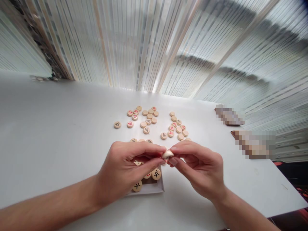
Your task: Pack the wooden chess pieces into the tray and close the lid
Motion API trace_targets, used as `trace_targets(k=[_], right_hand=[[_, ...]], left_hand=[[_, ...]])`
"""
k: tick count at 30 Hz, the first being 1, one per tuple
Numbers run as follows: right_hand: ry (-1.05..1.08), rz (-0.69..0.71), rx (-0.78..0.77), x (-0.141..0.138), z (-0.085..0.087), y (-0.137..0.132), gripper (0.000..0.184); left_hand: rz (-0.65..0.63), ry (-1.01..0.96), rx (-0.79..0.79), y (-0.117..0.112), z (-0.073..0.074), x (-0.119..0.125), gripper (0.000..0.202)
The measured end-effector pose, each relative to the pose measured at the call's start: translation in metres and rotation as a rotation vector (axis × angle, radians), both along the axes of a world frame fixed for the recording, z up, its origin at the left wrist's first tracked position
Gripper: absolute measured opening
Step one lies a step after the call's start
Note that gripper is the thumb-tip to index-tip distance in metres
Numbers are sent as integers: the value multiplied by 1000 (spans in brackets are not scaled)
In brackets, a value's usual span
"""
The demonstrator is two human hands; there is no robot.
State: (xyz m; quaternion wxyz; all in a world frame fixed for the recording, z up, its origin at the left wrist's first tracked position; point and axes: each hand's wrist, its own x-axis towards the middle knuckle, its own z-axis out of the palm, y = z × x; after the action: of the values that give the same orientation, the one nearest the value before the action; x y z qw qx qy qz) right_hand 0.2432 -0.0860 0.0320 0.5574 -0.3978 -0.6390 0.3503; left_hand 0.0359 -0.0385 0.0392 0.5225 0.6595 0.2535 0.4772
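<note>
Between the fingertips of both hands sits one round wooden xiangqi piece (167,154), tilted so that its pale rim shows; its marking is mostly hidden. My left hand (131,163) pinches it from the left, and my right hand (196,163) pinches it from the right. Under the left hand is a shallow box (154,188) with a white rim, partly covered by that hand. Inside it lie several pieces, among them a black-marked xiangqi piece (156,174) at the right and another black-marked piece (137,186) nearer the front.
Many loose xiangqi pieces (146,130) with red, black or blank faces lie on the white table (72,128) beyond my hands. Two blurred items stand at the right: a brown-edged one (227,117) and a nearer one (250,146). A string curtain (120,45) hangs behind the table.
</note>
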Motion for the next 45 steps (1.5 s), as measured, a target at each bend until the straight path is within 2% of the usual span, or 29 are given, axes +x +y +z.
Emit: trace_targets(k=[5, 9, 12, 15, 20, 25, 32, 35, 40, 45], right_hand=[[147, 42, -156, -3, 0, 1, 36], [99, 28, -166, -2, -1, 3, 37], [65, 4, -174, -1, -1, 4, 36], [114, -10, -244, -2, -1, 4, 24], [200, 24, -304, -6, 1, 5, 6], [166, 32, -298, -6, 2, 4, 12], [99, -38, -215, -4, -4, 3, 23], [169, -34, -261, -5, -3, 3, 26], [267, 45, -361, -7, 1, 6, 20], [300, 74, -483, -7, 1, 7, 31]], left_hand=[[-137, -76, -249, 1, 1, 2, 27], [-166, -76, -457, 3, 2, 2, 22], [-200, -49, -524, 5, 2, 1, 19], [-243, -36, -489, 5, 2, 1, 16], [-212, 28, -384, 5, 1, 2, 16], [-182, 38, -369, 5, 2, 1, 14], [-155, 54, -383, 5, 3, 2, 11], [-176, 30, -373, 5, 2, 2, 13], [-193, 12, -324, 4, -2, 2, 24], [-186, 52, -238, 4, -6, 0, 28]])
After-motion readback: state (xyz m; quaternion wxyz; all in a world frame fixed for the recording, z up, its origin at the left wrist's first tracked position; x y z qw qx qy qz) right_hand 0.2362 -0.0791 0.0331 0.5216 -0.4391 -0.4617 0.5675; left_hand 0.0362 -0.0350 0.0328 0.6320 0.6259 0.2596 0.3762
